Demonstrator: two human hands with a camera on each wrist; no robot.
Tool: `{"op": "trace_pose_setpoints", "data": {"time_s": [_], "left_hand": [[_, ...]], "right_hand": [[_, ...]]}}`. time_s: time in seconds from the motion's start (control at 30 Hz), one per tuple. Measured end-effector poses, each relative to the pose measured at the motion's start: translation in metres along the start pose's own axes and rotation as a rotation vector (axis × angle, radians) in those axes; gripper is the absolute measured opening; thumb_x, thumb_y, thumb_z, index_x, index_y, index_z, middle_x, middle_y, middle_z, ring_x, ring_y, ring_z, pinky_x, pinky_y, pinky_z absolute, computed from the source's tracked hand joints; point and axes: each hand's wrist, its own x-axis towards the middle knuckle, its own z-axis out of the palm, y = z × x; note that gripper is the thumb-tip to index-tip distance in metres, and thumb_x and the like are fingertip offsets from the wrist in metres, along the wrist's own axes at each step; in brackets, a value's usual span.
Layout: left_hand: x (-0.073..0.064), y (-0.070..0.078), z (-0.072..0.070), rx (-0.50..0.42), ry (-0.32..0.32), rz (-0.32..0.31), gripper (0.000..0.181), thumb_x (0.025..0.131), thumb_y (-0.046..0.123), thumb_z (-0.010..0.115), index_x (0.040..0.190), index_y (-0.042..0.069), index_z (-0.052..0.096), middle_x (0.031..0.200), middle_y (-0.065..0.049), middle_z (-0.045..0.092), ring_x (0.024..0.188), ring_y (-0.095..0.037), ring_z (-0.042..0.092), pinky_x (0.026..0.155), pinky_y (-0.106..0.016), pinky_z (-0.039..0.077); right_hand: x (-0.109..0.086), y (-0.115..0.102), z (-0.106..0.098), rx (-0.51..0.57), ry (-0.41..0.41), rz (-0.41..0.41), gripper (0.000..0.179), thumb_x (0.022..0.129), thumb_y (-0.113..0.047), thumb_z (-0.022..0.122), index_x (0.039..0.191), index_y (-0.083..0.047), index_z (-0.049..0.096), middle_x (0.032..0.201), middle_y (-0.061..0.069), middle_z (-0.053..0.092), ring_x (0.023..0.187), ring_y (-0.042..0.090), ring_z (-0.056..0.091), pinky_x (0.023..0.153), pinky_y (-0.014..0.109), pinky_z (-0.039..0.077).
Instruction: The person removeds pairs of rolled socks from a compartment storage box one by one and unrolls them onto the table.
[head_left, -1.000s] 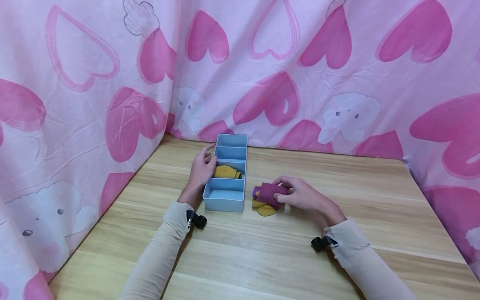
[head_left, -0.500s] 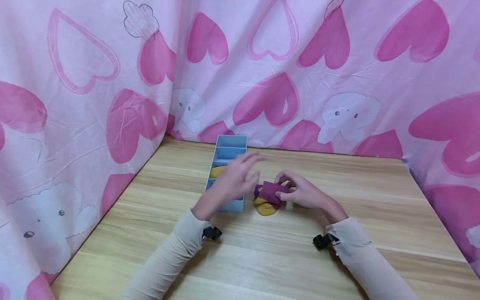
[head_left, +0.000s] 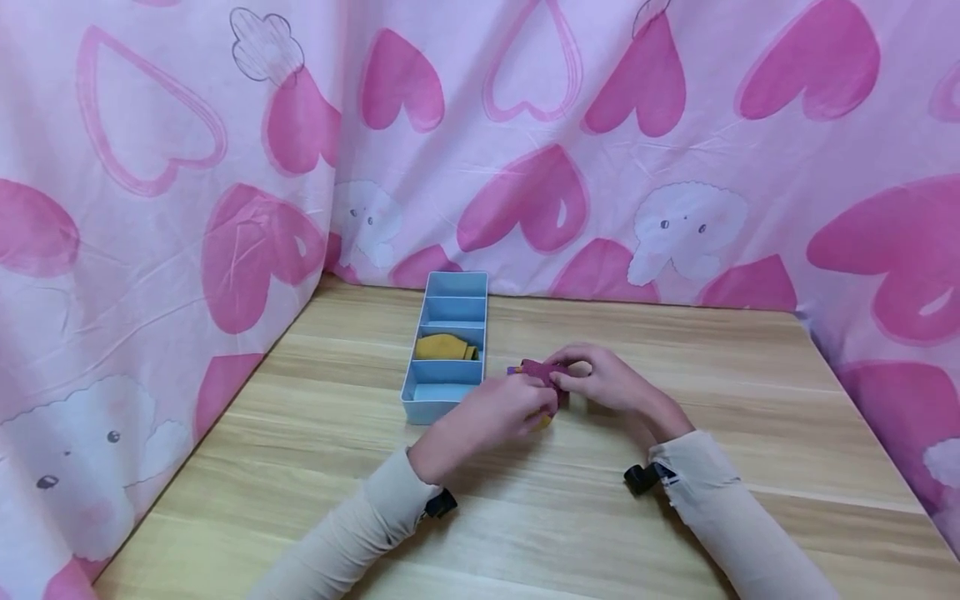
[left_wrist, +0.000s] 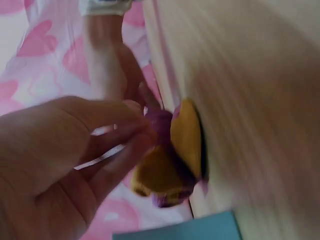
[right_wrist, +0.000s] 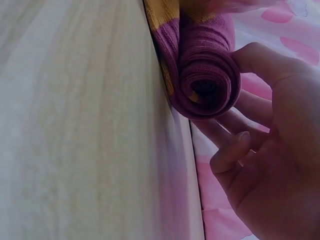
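Observation:
A purple and mustard knitted sock [head_left: 542, 372], partly rolled up, lies on the table to the right of a blue box. The right wrist view shows its spiral purple end [right_wrist: 207, 55], with mustard fabric beneath and behind it. My right hand [head_left: 611, 382] holds the roll from the right, fingers curved about it. From the left, my left hand [head_left: 495, 410] pinches at the sock with thumb and fingertips, hiding part of it in the head view. In the blurred left wrist view, the sock's mustard part [left_wrist: 186, 137] is beyond those fingertips.
The blue box [head_left: 442, 411] has several compartments in a row. A folded mustard sock-like piece [head_left: 444, 346] sits in the second compartment from the front. Pink heart-patterned curtains [head_left: 517, 200] stand along the table's back and left side.
My left hand has left the box's left side and crossed over to the sock on the right. My right hand has stayed at the sock. The box stands where it was.

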Motion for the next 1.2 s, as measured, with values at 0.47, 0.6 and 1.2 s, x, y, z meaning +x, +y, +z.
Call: {"op": "trace_pose_setpoints", "data": {"time_s": [0.47, 0.6, 1.2], "left_hand": [[-0.004, 0.016, 0.027, 0.177, -0.068, -0.009, 0.028, 0.106, 0.004, 0.066, 0.129, 0.019, 0.072, 0.127, 0.001, 0.072, 0.112, -0.011, 0.067, 0.091, -0.020, 0.060], [-0.001, 0.016, 0.030, 0.198, -0.058, -0.033, 0.030, 0.106, 0.005, 0.067, 0.132, 0.018, 0.072, 0.135, -0.002, 0.068, 0.123, -0.014, 0.066, 0.098, -0.022, 0.060], [0.000, 0.028, 0.032, 0.310, -0.102, -0.139, 0.042, 0.108, 0.012, 0.066, 0.150, 0.008, 0.061, 0.139, -0.010, 0.066, 0.125, -0.019, 0.063, 0.093, -0.026, 0.064]], "right_hand": [[0.001, 0.003, 0.001, 0.023, 0.052, -0.023, 0.017, 0.108, -0.024, 0.068, 0.122, -0.022, 0.078, 0.129, 0.000, 0.076, 0.129, 0.024, 0.068, 0.109, 0.054, 0.055], [0.001, 0.002, 0.001, 0.023, 0.041, -0.019, 0.023, 0.107, -0.029, 0.070, 0.127, -0.023, 0.078, 0.130, -0.001, 0.076, 0.128, 0.023, 0.067, 0.112, 0.057, 0.054], [0.005, -0.004, 0.007, -0.003, 0.085, -0.043, 0.020, 0.103, -0.021, 0.076, 0.121, -0.019, 0.068, 0.119, 0.004, 0.075, 0.122, 0.024, 0.071, 0.112, 0.054, 0.055]]}}
